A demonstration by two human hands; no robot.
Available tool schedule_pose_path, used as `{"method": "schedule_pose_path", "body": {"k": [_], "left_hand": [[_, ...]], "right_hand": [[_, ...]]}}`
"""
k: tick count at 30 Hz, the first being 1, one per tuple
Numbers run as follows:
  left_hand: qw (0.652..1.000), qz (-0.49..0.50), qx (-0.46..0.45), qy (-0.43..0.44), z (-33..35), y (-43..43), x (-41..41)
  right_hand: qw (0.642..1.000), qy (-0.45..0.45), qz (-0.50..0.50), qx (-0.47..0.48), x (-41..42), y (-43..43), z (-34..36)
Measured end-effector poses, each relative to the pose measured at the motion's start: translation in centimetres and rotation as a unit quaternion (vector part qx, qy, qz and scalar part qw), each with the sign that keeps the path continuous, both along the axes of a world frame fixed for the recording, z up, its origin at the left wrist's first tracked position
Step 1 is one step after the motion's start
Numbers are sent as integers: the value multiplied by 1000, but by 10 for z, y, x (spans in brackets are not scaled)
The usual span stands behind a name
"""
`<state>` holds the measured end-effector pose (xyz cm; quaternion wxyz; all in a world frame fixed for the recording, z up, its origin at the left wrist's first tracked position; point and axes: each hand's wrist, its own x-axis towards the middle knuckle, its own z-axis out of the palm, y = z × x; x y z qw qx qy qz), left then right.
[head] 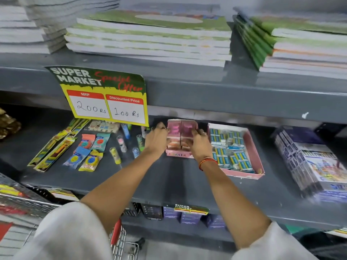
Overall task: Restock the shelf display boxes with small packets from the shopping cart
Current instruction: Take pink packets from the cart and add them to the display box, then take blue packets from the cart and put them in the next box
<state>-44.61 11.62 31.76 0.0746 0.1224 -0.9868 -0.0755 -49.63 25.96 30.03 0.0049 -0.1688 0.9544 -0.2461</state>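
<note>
A pink display box marked "eraser" stands on the grey middle shelf, filled with rows of pink packets. My left hand presses against the left side of the packets and my right hand against their right side, fingers curled over them. Just right of it lies a second pink display box holding several blue and white packets. The shopping cart shows at the bottom left, its wire rim and red handle below my left arm.
A yellow "Super Market Special Offer" price sign hangs from the upper shelf edge. Loose sharpener packets, small tubes and long packs lie left of my hands. Stacked boxed packs sit at the right. Notebook piles fill the top shelf.
</note>
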Motion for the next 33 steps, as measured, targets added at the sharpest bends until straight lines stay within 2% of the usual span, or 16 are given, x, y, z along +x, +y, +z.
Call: {"method": "schedule_pose_path", "body": {"k": [3, 7, 11, 15, 19, 21, 24, 28, 33], "left_hand": [[999, -12, -27, 16, 1, 5, 2], [999, -8, -5, 41, 0, 2, 16], [988, 5, 41, 150, 7, -12, 58], [962, 61, 30, 264, 9, -47, 126], [952, 161, 25, 260, -9, -95, 208], [940, 231, 54, 244, -26, -114, 248], [908, 349, 108, 205, -62, -135, 310], [840, 466, 219, 171, -115, -144, 371], [754, 560, 322, 120, -178, -145, 414]], "right_hand": [[1000, -2, 5, 13, 1, 0, 1], [1000, 22, -2, 10, 10, -1, 3], [990, 100, -3, -96, 35, -24, 19], [963, 164, 94, -192, 88, -81, 30], [937, 144, 207, -241, 159, -152, 22], [932, 96, 272, -220, 193, -180, 10], [924, 14, 357, -137, 234, -213, -27], [901, -73, 427, -27, 271, -237, -80], [855, -130, 490, 110, 296, -257, -148]]}}
